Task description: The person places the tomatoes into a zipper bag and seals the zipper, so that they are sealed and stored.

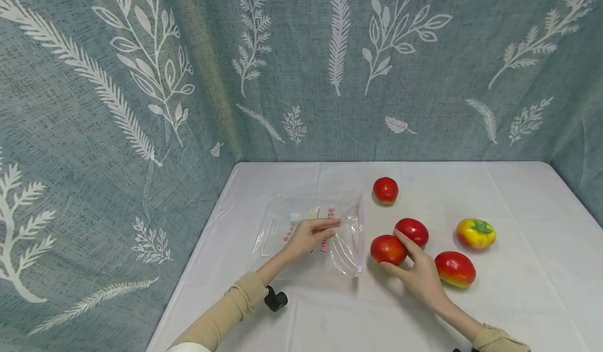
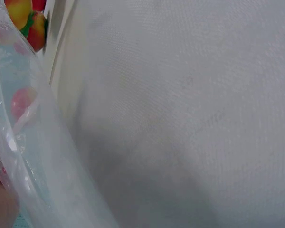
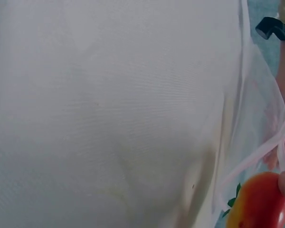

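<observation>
A clear zip bag (image 1: 278,205) with printed red lettering lies across the left half of the table, its pinkish zip edge (image 1: 361,221) facing right. My left hand (image 1: 308,237) pinches the bag's film near that edge, thumb below the fingers; in the left wrist view the film hides most of this hand. My right hand (image 1: 419,276) grips a red tomato (image 1: 386,250) between thumb and fingers, just right of the bag's mouth. In the right wrist view this tomato (image 3: 259,202) shows yellow and green at one end, close under the zip strip. Another red tomato (image 1: 414,231) sits right behind the fingers.
One red tomato (image 1: 385,190) stands farther back. To the right of my right hand lie a red tomato (image 1: 455,269) and a yellow-red one (image 1: 471,235) with a green leafy top. A patterned curtain (image 1: 301,79) hangs behind the white table (image 1: 518,195).
</observation>
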